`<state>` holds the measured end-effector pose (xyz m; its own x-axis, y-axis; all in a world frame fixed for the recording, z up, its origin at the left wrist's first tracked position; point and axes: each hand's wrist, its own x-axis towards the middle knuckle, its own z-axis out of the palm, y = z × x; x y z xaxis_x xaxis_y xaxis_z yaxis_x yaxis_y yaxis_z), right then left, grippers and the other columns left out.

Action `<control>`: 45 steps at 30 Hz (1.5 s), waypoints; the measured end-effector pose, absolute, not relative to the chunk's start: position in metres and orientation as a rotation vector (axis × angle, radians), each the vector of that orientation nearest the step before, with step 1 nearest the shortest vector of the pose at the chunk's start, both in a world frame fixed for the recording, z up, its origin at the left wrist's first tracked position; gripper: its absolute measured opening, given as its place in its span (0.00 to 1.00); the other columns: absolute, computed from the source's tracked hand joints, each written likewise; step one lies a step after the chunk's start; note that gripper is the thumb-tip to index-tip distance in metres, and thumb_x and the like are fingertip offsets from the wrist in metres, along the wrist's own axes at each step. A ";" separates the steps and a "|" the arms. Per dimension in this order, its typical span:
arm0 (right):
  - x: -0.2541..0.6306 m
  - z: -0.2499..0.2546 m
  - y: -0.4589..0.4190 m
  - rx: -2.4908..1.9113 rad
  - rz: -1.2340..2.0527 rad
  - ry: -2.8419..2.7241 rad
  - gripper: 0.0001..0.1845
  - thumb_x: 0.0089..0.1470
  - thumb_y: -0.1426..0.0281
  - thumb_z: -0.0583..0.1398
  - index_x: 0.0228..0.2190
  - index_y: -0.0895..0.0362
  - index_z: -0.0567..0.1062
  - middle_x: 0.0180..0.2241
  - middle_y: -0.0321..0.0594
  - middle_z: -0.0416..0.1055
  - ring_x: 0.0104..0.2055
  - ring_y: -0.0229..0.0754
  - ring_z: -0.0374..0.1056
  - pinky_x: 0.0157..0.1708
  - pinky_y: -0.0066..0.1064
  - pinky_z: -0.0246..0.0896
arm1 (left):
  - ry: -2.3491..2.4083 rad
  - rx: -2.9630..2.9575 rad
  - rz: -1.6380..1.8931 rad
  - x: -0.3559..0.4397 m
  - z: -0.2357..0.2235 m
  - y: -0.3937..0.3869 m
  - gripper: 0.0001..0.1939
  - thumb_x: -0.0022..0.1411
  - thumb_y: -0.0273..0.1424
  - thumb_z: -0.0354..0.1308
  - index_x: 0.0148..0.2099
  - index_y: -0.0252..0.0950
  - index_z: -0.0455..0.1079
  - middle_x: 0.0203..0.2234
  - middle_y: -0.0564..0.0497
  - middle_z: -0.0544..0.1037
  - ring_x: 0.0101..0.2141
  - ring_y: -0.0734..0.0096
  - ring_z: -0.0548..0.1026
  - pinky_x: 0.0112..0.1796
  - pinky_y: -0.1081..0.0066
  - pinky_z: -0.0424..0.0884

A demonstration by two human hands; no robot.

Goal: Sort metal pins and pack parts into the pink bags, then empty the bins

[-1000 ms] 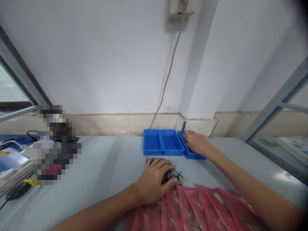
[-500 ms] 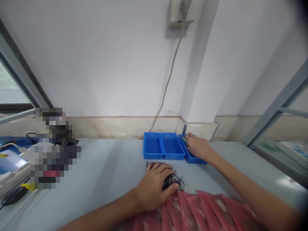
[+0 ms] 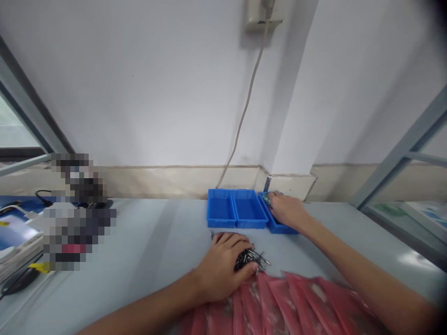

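My left hand (image 3: 226, 263) rests on the table, palm down and open, cupped over a loose pile of small dark parts with silver metal shanks (image 3: 253, 258). Its thumb is apart from the fingers, and the pile shows between them. My right hand (image 3: 284, 209) reaches into the right-hand blue bin (image 3: 284, 230), fingers bent down and closed at small green pieces (image 3: 267, 199). What those fingertips hold is hidden. Close below my left hand lie several overlapping red plastic bags (image 3: 279, 302), their contents unclear.
Two more blue bins, a left one (image 3: 221, 209) and a middle one (image 3: 249, 209), stand side by side near the wall. A cable (image 3: 244, 111) hangs down behind them from a socket. Cables, papers and a dark mouse-like object (image 3: 23, 281) lie at the left.
The view has tilted slightly, so everything sits a little higher. My right hand is still in the right-hand bin, and my left hand stays over the pile.
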<state>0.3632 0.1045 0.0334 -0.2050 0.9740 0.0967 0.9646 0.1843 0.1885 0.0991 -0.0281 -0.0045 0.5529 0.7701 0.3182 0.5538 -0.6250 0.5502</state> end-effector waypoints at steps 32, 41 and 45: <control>0.384 0.100 0.093 2.159 0.400 2.477 0.26 0.70 0.49 0.53 0.48 0.59 0.74 0.40 0.54 0.82 0.42 0.58 0.77 0.36 0.37 0.62 | 1.081 2.414 0.736 0.099 -0.003 -0.027 0.17 0.73 0.39 0.62 0.61 0.45 0.73 0.59 0.50 0.77 0.60 0.56 0.72 0.63 0.51 0.62; 0.359 0.067 0.005 1.719 -0.370 2.869 0.21 0.67 0.49 0.60 0.46 0.54 0.76 0.36 0.41 0.80 0.39 0.52 0.75 0.36 0.34 0.62 | 1.069 2.442 0.713 0.099 -0.002 -0.027 0.17 0.74 0.39 0.60 0.62 0.45 0.72 0.59 0.49 0.76 0.60 0.56 0.72 0.62 0.52 0.63; 0.360 0.050 -0.001 1.614 -0.348 2.899 0.19 0.67 0.50 0.60 0.48 0.52 0.76 0.38 0.41 0.80 0.41 0.53 0.75 0.38 0.36 0.63 | 1.077 2.455 0.707 0.100 -0.001 -0.027 0.17 0.74 0.40 0.60 0.62 0.44 0.72 0.59 0.48 0.76 0.60 0.55 0.72 0.62 0.51 0.63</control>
